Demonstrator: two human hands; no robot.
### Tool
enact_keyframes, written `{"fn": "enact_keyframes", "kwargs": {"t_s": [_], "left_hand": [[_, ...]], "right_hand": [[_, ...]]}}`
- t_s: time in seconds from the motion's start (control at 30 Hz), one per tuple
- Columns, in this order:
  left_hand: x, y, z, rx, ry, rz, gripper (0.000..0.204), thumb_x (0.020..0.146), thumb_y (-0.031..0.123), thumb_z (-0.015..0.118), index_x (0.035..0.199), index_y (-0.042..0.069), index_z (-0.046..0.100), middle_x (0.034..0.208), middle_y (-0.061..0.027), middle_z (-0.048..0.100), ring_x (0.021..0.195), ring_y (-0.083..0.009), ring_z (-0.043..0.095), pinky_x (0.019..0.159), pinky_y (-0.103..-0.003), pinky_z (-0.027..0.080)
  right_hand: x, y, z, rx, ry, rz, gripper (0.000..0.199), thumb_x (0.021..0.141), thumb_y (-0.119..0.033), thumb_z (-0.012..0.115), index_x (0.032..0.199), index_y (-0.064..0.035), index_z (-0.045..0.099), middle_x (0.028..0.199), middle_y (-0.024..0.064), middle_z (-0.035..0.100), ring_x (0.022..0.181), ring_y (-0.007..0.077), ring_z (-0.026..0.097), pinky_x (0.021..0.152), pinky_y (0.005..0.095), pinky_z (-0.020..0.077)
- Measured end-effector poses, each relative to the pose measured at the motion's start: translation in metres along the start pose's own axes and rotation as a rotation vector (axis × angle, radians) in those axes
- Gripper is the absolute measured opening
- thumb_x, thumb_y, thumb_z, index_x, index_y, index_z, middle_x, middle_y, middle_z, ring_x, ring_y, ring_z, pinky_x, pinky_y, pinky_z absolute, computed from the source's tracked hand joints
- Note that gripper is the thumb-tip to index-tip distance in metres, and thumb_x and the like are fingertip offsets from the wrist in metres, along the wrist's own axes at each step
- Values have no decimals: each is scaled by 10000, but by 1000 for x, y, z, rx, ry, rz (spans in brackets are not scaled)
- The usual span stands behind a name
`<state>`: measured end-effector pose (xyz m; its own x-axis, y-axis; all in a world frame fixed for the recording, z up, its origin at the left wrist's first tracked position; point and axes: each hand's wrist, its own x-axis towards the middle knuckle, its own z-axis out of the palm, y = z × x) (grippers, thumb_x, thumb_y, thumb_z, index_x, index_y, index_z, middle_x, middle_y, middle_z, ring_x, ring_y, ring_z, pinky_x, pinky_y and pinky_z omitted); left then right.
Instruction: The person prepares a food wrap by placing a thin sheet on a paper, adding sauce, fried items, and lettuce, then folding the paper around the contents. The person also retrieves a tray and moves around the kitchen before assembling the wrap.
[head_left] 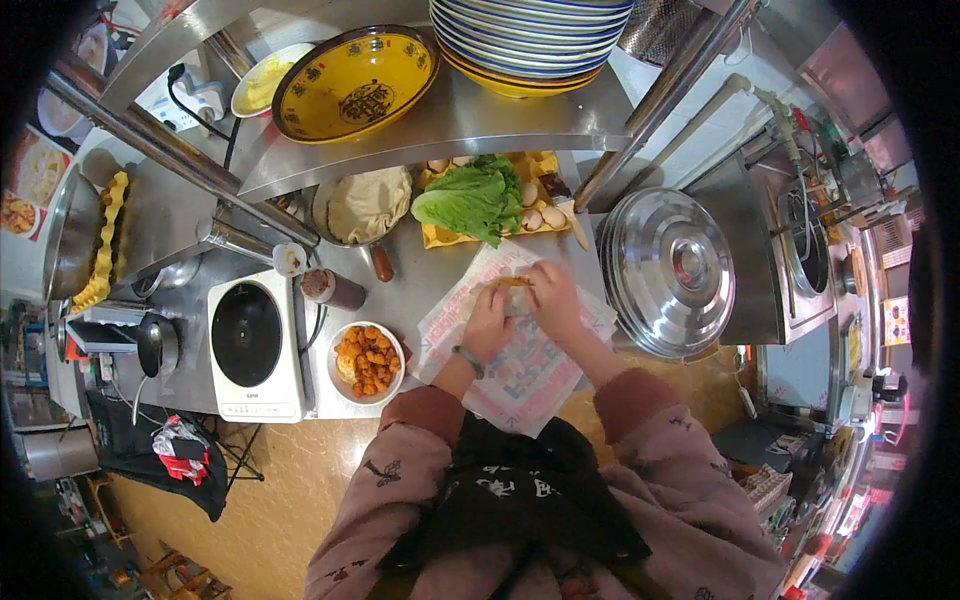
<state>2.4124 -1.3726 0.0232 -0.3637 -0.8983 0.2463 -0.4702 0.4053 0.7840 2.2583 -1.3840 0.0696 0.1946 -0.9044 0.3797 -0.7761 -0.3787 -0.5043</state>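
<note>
Both hands meet over printed wrapping paper (527,372) at the front of the steel counter. My left hand (487,325) and my right hand (553,300) have their fingers curled on a pale flatbread, which shows a golden-brown strip (514,282) along its far edge. The fingers cover most of it, so its filling is hard to make out. Just beyond lie green lettuce leaves (470,198) on a yellow egg tray (440,237) with several eggs. A white bowl (336,385) of orange-brown fried pieces stands to the left of my left hand.
Left of the bowl is a white induction cooker (262,408). A sauce bottle (335,290) and a pan of flatbreads (368,205) stand behind it. Stacked steel lids (680,270) sit at right. Overhead, a steel shelf (450,145) carries a yellow bowl (350,85) and stacked plates (530,45).
</note>
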Motion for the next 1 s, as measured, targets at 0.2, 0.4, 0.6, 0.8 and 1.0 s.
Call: {"fn": "enact_keyframes", "kwargs": {"t_s": [0.2, 0.4, 0.6, 0.8, 1.0], "left_hand": [[-3, -5, -5, -34, 38, 17, 534, 671, 35, 599, 1174, 0, 420, 1131, -221, 432, 1041, -385, 447, 893, -415, 398], [-38, 8, 2, -336, 160, -667, 478, 733, 95, 578, 1201, 48, 489, 1067, -204, 483, 966, -323, 484, 771, -376, 430], [-43, -10, 23, -465, 217, -734, 505, 791, 121, 517, 1280, 37, 424, 1122, -215, 469, 979, -298, 490, 815, -337, 423], [-37, 2, 27, -132, 385, -369, 458, 808, 66, 477, 1252, -27, 414, 1283, -242, 368, 1121, -389, 430, 925, -388, 385], [-25, 18, -1, -40, 201, -245, 475, 792, 45, 506, 1245, -41, 392, 1283, -254, 363, 1124, -396, 434, 914, -414, 399]], "right_hand": [[-27, -14, 22, -81, -111, 24, 288, 685, -82, 621, 972, -103, 601, 966, 71, 537, 926, 283, 520, 749, 396, 442], [-24, -7, 26, -85, -139, 57, 296, 646, -81, 660, 936, -94, 602, 960, 65, 544, 930, 281, 518, 784, 386, 450], [-24, -9, 23, -106, -129, -2, 269, 652, -88, 665, 913, -105, 598, 954, 59, 544, 933, 274, 515, 776, 378, 449], [-22, -7, 22, -109, -145, -11, 250, 657, -79, 657, 897, -102, 594, 959, 60, 544, 931, 282, 514, 771, 380, 450], [-21, -7, 21, -84, -194, 30, 265, 652, -67, 654, 907, -104, 597, 943, 60, 553, 914, 294, 512, 791, 396, 437]]}}
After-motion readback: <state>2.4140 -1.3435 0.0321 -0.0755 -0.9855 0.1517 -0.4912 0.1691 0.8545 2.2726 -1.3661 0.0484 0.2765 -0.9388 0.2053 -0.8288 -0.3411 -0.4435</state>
